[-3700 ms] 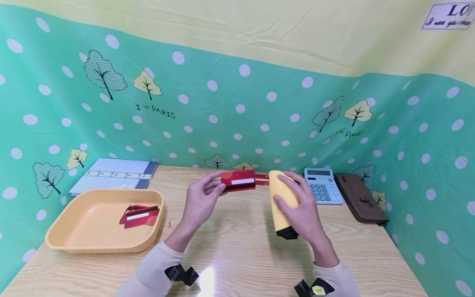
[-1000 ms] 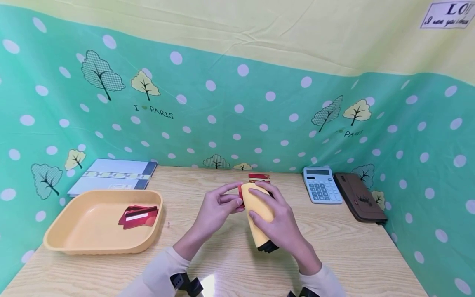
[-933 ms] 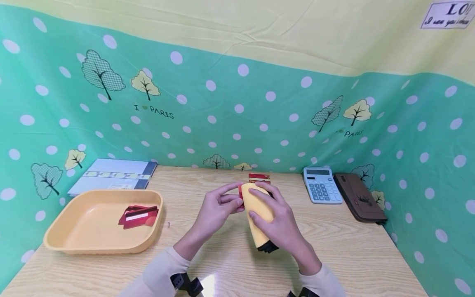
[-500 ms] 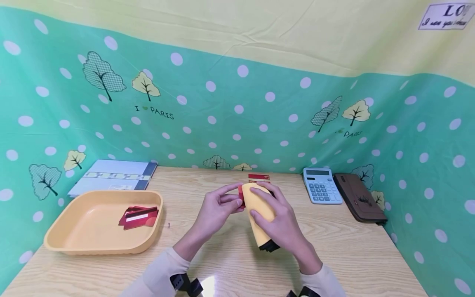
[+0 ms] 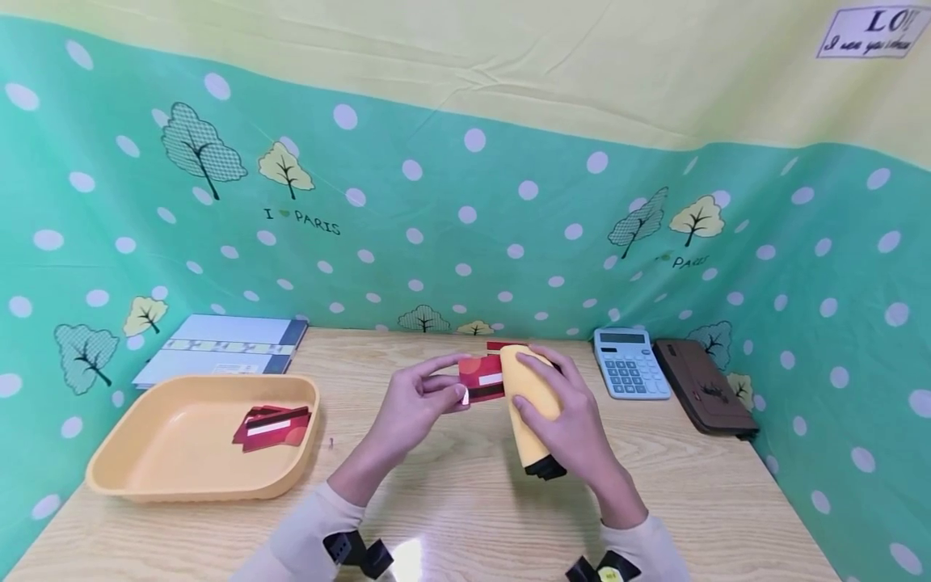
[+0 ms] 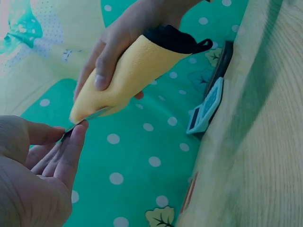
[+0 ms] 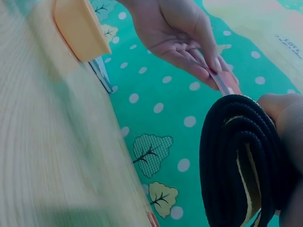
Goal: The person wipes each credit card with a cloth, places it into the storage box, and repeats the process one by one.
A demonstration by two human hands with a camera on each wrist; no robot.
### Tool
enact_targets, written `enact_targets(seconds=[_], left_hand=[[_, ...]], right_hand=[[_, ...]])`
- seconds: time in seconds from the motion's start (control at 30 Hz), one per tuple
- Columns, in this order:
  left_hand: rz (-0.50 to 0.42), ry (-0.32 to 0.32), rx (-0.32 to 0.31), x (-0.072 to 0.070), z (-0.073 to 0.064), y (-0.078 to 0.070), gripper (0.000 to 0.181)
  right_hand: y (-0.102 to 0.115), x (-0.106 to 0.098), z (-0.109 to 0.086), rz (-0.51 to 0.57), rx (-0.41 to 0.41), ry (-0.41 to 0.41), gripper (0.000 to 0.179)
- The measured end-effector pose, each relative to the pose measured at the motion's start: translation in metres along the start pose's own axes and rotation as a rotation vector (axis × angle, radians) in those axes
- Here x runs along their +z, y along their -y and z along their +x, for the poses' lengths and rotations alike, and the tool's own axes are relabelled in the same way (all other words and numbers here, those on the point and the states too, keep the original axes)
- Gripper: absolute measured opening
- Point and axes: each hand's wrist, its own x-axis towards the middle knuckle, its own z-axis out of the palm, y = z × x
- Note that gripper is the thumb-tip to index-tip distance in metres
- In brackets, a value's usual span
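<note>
My left hand (image 5: pixel 413 406) pinches a red bank card (image 5: pixel 478 369) with a white strip and a dark stripe, thumb in front and fingers behind. In my right hand (image 5: pixel 575 414) is a rolled yellow cloth (image 5: pixel 525 396) with a black edge, gripped round its side. The card's right end meets the far part of the roll and is hidden there. In the left wrist view the card (image 6: pixel 97 113) shows edge-on against the cloth (image 6: pixel 137 71). The right wrist view looks into the roll's layered black end (image 7: pixel 236 137), with the card (image 7: pixel 227 81) beyond it.
At left, a peach plastic tray (image 5: pixel 116 482) holds several red cards (image 5: pixel 275 427). Behind it lies a light-blue folder (image 5: pixel 218 343). Another red card (image 5: pixel 496 346) lies at the table's back, partly covered. A blue calculator (image 5: pixel 631 364) and brown wallet (image 5: pixel 705 388) lie at right.
The cloth roll and right hand have moved right, the left hand slightly left. Most of the card, largely covered by the roll half a second ago, now shows between them.
</note>
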Motion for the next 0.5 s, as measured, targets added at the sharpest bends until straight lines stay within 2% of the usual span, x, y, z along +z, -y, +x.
enact_targets(seconds=[0.2,0.5], left_hand=[[0.001,0.042,-0.013,-0.007,0.001,-0.002,0.049],[0.001,0.047,-0.015,-0.013,-0.003,-0.011,0.049]], right_hand=[[-0.008,-0.006,0.003,-0.029,0.022,-0.023,0.059],[-0.016,-0.015,0.006,-0.002,0.023,-0.059,0.057]])
